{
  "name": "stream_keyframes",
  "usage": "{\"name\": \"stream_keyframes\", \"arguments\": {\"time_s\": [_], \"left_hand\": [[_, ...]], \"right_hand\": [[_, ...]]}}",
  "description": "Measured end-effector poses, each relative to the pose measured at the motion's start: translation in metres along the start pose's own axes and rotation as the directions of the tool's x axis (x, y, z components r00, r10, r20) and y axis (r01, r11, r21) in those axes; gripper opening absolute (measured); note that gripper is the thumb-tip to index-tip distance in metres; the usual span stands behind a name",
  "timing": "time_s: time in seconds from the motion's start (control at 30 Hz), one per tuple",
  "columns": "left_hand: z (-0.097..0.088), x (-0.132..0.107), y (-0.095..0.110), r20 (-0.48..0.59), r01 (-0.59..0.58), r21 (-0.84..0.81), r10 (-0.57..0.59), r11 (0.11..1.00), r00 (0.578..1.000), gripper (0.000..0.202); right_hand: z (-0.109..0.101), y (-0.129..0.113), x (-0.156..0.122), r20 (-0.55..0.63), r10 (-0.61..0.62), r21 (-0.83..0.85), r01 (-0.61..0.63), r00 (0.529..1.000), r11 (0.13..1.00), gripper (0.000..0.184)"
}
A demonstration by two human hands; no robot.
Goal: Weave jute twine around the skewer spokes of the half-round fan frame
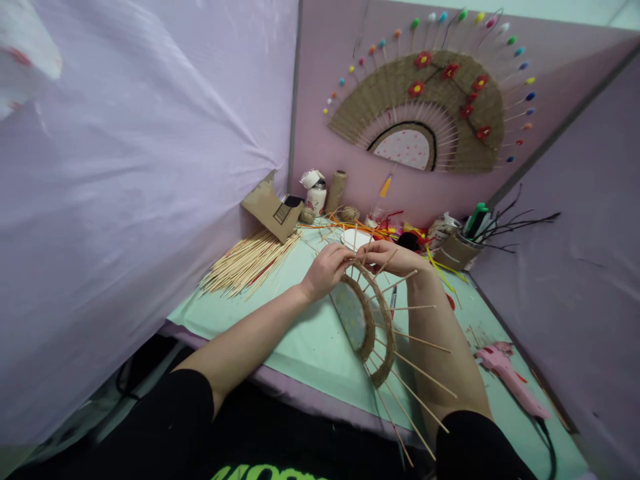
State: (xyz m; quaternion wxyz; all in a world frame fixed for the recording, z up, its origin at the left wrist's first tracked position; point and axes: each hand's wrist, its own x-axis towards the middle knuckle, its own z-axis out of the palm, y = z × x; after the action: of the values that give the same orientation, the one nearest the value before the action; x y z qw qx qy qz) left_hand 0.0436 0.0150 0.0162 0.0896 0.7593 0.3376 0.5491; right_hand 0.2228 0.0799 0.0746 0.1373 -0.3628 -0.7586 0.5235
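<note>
A half-round fan frame (373, 323) wound in brown twine stands on edge over the mint green table (310, 333), with several thin wooden sticks fanning out of it to the right. My left hand (326, 270) is closed in a pinch at the frame's top end. My right hand (393, 257) meets it there, fingers closed on the same end of the frame and its sticks. My right forearm lies behind the sticks.
A heap of bamboo sticks (247, 263) and a cardboard piece (273, 210) lie at the left. A pink glue gun (507, 373) rests at the right. Twine spools, a jar (316, 193) and a cup of tools (463, 247) stand at the back. A finished fan (425, 110) hangs on the wall.
</note>
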Motion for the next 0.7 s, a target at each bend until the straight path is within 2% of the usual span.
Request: {"name": "stream_keyframes", "arguments": {"time_s": [0.37,0.7], "left_hand": [[0.0001,-0.0005,0.0001,0.028,-0.017,0.019,0.017,1.000,0.999,0.019],[0.0020,-0.0004,-0.0016,-0.029,-0.061,0.039,0.062,0.997,0.998,0.017]], "right_hand": [[-0.0015,0.0009,0.0002,0.012,-0.002,0.008,0.001,1.000,1.000,0.027],[0.0000,-0.0037,-0.0025,0.003,-0.010,-0.016,0.010,1.000,1.000,0.032]]}}
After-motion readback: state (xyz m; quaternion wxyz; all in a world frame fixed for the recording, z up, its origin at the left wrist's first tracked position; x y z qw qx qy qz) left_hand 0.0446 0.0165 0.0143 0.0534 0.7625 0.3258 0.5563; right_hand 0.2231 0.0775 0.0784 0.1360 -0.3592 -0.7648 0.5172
